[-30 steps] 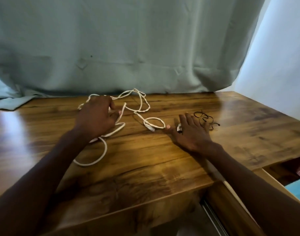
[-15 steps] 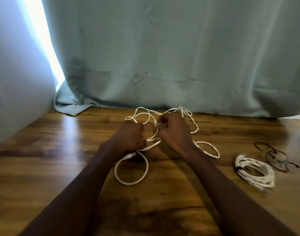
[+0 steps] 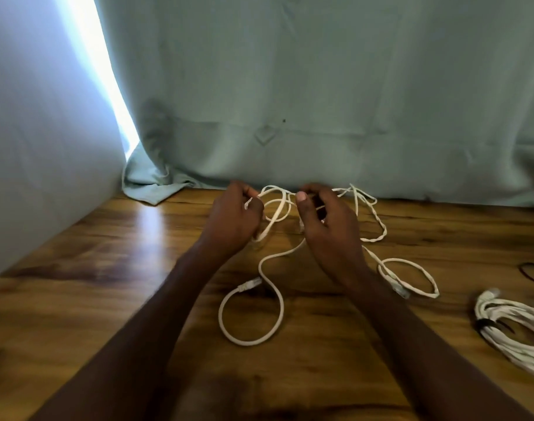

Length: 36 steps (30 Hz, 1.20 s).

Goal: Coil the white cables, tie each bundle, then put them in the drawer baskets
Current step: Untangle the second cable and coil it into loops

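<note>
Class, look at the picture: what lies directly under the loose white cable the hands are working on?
The loose white cable lies on the bare wooden table. Both the left hand and right hand hold its upper loops, hiding the parts beneath them.

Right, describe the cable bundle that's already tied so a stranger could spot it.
On the wooden table, look to the far right edge of the view, right of the person's right hand. The tied bundle lies there, strands packed together under a dark band, unlike the loose white cable sprawled in open loops.

Dim room, daylight through curtain gap (image 3: 108,86), slightly blurred, perhaps motion
</note>
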### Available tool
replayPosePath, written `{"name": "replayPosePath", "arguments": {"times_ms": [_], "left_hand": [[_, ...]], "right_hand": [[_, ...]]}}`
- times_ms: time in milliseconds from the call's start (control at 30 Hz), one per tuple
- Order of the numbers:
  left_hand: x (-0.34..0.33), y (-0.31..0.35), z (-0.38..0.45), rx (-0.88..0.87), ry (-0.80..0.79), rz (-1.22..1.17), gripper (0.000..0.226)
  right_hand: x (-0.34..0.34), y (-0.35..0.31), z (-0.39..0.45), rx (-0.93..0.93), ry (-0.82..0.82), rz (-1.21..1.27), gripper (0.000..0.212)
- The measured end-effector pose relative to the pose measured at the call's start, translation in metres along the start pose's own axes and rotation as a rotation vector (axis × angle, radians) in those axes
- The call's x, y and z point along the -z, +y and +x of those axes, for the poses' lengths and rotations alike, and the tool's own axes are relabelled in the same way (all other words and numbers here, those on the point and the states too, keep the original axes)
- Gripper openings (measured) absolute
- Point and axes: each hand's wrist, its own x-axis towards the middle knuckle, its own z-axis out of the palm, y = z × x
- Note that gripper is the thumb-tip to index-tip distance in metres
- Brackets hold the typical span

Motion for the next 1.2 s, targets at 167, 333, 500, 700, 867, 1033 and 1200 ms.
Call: {"name": "replayPosePath", "arguments": {"times_ms": [167,333,500,700,867,1033,1200], "left_hand": [[-0.010,0.003,-0.011,-0.030,0.005,-0.056,0.012],[0.003,0.019,-0.008,-0.004,0.011,-0.364,0.016],[0.029,0.025,0.001,0.109,-0.037,-0.782,0.025],[0.044,0.029,-0.005,0.315,-0.285,-1.583,0.017],[0.050,0.027,-0.005,0.328,-0.551,-1.454,0.040],[0.044,0.044,-0.010,0.290,-0.523,-1.550,0.036],[0.046,0.036,0.002,0.254,-0.243,-1.894,0.035]], "right_hand": [[0.000,-0.017,-0.004,-0.193,-0.382,0.470,0.013],[-0.002,-0.011,-0.001,-0.230,-0.306,0.460,0.020],[0.018,-0.010,0.014,-0.426,-0.087,0.950,0.028],[0.014,-0.005,0.008,-0.410,-0.189,0.617,0.017],[0.008,-0.003,0.007,-0.277,-0.032,0.334,0.018],[-0.001,0.000,0.000,-0.240,-0.090,0.228,0.019],[-0.015,-0.016,-0.016,-0.287,-0.453,0.371,0.008]]}}
